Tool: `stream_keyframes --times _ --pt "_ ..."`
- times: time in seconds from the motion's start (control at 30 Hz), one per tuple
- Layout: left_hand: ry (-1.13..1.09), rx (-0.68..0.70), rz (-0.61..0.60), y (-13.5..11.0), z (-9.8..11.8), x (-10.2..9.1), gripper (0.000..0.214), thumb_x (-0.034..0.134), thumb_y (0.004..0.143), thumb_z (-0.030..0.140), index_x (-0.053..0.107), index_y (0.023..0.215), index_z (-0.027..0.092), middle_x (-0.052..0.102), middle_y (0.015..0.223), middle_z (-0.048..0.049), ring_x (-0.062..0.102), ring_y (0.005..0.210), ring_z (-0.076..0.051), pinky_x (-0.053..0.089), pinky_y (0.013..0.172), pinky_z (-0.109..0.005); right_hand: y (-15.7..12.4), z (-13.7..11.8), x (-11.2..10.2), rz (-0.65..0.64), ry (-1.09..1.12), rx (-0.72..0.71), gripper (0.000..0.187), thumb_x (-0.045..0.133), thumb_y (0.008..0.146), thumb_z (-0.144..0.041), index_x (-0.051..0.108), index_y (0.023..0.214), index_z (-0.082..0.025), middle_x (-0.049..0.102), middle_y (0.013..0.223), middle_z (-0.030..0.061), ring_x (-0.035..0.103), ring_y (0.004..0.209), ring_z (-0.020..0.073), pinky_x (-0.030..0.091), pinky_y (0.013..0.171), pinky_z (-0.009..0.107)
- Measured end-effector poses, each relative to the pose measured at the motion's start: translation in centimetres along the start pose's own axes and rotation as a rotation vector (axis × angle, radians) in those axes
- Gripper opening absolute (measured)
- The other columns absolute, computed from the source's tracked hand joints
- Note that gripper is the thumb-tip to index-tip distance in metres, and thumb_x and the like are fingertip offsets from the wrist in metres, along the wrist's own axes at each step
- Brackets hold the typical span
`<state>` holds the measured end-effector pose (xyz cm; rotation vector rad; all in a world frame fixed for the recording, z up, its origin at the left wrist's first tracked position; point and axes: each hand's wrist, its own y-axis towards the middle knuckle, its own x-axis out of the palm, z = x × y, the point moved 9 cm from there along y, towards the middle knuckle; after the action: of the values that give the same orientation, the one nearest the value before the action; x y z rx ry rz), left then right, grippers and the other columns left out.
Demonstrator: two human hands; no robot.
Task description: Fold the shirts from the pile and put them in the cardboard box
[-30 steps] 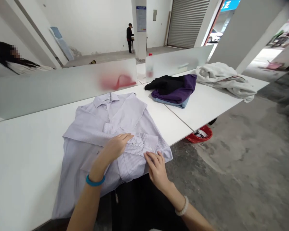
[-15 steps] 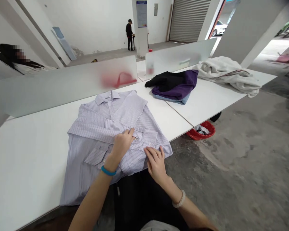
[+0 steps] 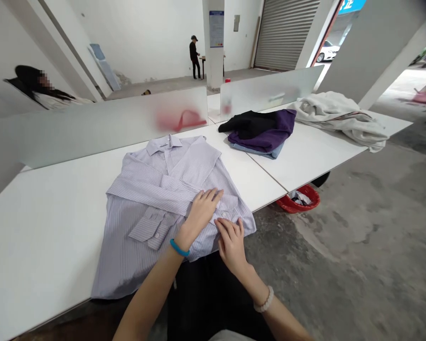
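- White tabletop (image 3: pixel 39 227): one expanse, bare stretch well to the left of the left grip, continuing under the shirt and past both grips.
- Frosted divider panel (image 3: pixel 110 128): upright, well beyond the left grip, along the tabletop's far edge.
- Purple-grey striped button-up shirt (image 3: pixel 170 189): on the tabletop, under both grips, collar pointing away; sleeves folded across the front, near hem over the edge.
- Loose buttoned cuff (image 3: pixel 149 228): left of the left grip, apart from it, lying on the shirt front; now fully uncovered, the left forearm having shifted right over the last second.
- Blue wristband (image 3: pixel 180 247): just behind the left grip.
- Left grip (image 3: pixel 201 213): fingers, curled half a second ago, now extended flat upon the sleeve, pinching nothing visible; it has travelled rightward, which suggests smoothing towards the cuff end.
- Second cuff (image 3: pixel 230 202): just right of the left grip's fingertips, just beyond the right grip; looks fairly flat.
- Right grip (image 3: pixel 231 244): fingers bent, tips at the second cuff's near edge, position nearly unchanged, apparently steadying the cloth; whether it pinches cannot be told.
- Pale beaded bracelet (image 3: pixel 264 300): behind the right grip.
- Stack of black, purple and light-blue garments (image 3: pixel 264 135): beyond and right of both grips.
- Red bin (image 3: pixel 313 202): on the floor, right of the right grip.
- Off-white rumpled cloth (image 3: pixel 337 113): farthest right, well beyond the grips.
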<state>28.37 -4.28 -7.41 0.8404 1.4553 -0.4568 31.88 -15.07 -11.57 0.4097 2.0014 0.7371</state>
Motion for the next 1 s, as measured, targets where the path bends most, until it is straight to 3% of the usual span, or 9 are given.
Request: stream_keyframes --times 0.1,0.3,0.5,0.6,0.7,0.77,0.83,0.93,1.0 --pt "-0.117 -0.020 -0.014 -0.2 -0.1 0.1 0.044 0.035 0.096 0.023 0.038 0.139 0.015 0.051 0.139 -0.0117 0.051 0.123 -0.021 0.037 0.105 -0.038 0.0 0.0 0.1 0.000 0.005 0.003 0.057 0.040 0.081 -0.002 0.044 0.136 -0.018 0.058 0.122 0.0096 0.048 0.114 0.0233 0.017 0.111 0.055" --pt "-0.142 0.119 -0.083 -1.9 1.0 1.0 0.046 0.029 0.099 0.036 0.039 0.141 0.021 0.038 0.150 -0.0104 0.031 0.139 -0.027 0.026 0.111 -0.046 0.0 0.0 -0.3 0.032 0.029 -0.009 0.051 0.040 0.082 -0.002 0.048 0.130 -0.018 0.058 0.120 0.0098 0.049 0.112 0.0231 0.020 0.110 0.055" --pt "-0.224 0.106 -0.139 -3.3 1.3 1.2 0.052 0.031 0.097 0.044 0.035 0.144 0.021 0.028 0.154 -0.0108 0.018 0.143 -0.029 0.022 0.113 -0.051 0.5 0.4 -3.5 0.191 0.094 0.027 0.042 0.042 0.087 -0.005 0.052 0.123 -0.023 0.057 0.119 0.0078 0.048 0.119 0.0212 0.023 0.110 0.053" --pt "-0.289 0.070 -0.149 -3.6 1.4 0.8 0.056 0.031 0.097 0.045 0.031 0.145 0.016 0.027 0.154 -0.0118 0.017 0.144 -0.027 0.021 0.115 -0.051 1.4 0.6 -2.8 0.105 0.059 0.001 0.045 0.041 0.090 -0.008 0.046 0.132 -0.022 0.054 0.130 0.0093 0.042 0.129 0.0241 0.017 0.112 0.056" --pt "-0.490 -0.015 -0.063 -5.7 0.5 -0.7 0.059 0.036 0.095 0.046 0.030 0.146 0.016 0.028 0.154 -0.0113 0.019 0.143 -0.025 0.019 0.116 -0.050 1.8 1.4 -2.0 -0.031 0.122 -0.002 0.041 0.043 0.092 -0.013 0.047 0.132 -0.023 0.060 0.126 0.0071 0.047 0.126 0.0226 0.018 0.112 0.053" --pt "-0.736 -0.137 0.065 -9.2 -1.2 -2.0 0.054 0.043 0.094 0.041 0.034 0.144 0.023 0.032 0.152 -0.0080 0.025 0.142 -0.024 0.020 0.117 -0.048 1.3 3.2 -3.4 0.018 0.201 0.084 0.033 0.044 0.093 -0.018 0.053 0.124 -0.022 0.062 0.121 0.0078 0.051 0.122 0.0222 0.028 0.109 0.050" --pt "-1.060 -0.378 0.264 -15.1 -4.4 -2.4 0.045 0.048 0.092 0.036 0.046 0.137 0.030 0.041 0.148 -0.0038 0.036 0.137 -0.023 0.030 0.114 -0.044 -0.1 6.6 -5.6 0.133 0.262 0.261 0.024 0.047 0.092 -0.025 0.059 0.111 -0.019 0.064 0.111 0.0096 0.057 0.111 0.0226 0.041 0.098 0.044" --pt "-1.479 -0.804 0.729 -27.2 -9.1 -1.2 0.031 0.057 0.081 0.049 0.068 0.105 0.032 0.070 0.113 0.0006 0.063 0.109 -0.023 0.047 0.100 -0.041 -3.9 13.4 -7.3 0.249 0.325 0.635 0.026 0.053 0.087 -0.041 0.061 0.092 -0.018 0.065 0.091 0.0080 0.062 0.088 0.0219 0.049 0.082 0.038" --pt "-1.593 -1.102 0.976 -34.9 -10.6 0.7 0.032 0.064 0.068 0.061 0.070 0.081 0.032 0.074 0.090 0.0046 0.068 0.089 -0.022 0.053 0.093 -0.042 -6.5 17.5 -6.7 0.247 0.418 0.853 0.034 0.058 0.081 -0.051 0.061 0.090 -0.017 0.066 0.087 0.0073 0.063 0.085 0.0223 0.049 0.083 0.039"
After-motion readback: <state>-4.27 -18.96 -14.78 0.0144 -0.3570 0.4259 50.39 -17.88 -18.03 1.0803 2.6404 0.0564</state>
